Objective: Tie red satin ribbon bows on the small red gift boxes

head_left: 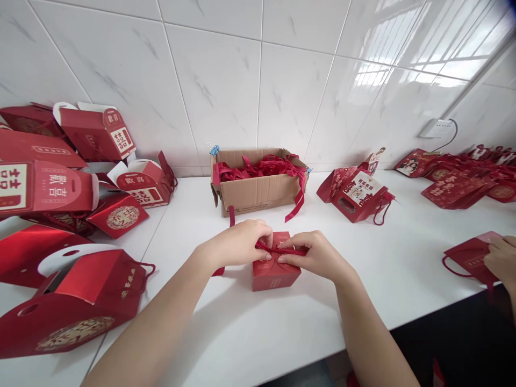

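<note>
In the middle of the white table stands a small red gift box [277, 275], upright, its folded flaps meeting on top. A dark red ribbon [289, 251] runs across that top, with a knot or crossing at the centre. My left hand [245, 243] pinches the ribbon on the left side, fingers close to the lid. On the other side my right hand [310, 252] pinches the ribbon's right part and rests against the box. One ribbon tail hangs down left of the box, partly hidden behind my left wrist.
Behind the box, an open cardboard box [262, 194] holds loose red ribbons. Red gift boxes [97, 290] crowd the left side. More red boxes [358, 194] lie at the right and far right. Another person's hand [502, 260] holds a red box at the right edge.
</note>
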Demonstrator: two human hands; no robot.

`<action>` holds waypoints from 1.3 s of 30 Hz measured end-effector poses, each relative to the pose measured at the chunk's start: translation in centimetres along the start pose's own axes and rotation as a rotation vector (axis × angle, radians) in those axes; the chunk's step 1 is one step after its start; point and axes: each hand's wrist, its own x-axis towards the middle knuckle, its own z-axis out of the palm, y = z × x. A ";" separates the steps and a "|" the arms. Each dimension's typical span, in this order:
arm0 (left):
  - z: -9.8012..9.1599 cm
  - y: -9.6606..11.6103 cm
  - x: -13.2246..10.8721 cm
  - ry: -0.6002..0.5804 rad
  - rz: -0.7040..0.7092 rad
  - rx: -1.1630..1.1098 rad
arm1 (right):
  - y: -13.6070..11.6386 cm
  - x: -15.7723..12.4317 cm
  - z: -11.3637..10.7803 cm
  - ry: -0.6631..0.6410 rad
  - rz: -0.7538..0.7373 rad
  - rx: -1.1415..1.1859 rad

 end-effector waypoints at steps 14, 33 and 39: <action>0.0 -0.3 0.2 -0.035 0.050 -0.026 | 0.5 0.0 0.1 0.002 -0.100 0.145; -0.3 -0.7 0.3 -0.065 0.052 -0.076 | 1.1 0.1 -0.4 -0.012 -0.052 0.152; -0.1 -1.3 0.6 -0.040 0.016 -0.106 | 1.3 0.1 -0.5 -0.016 0.003 0.198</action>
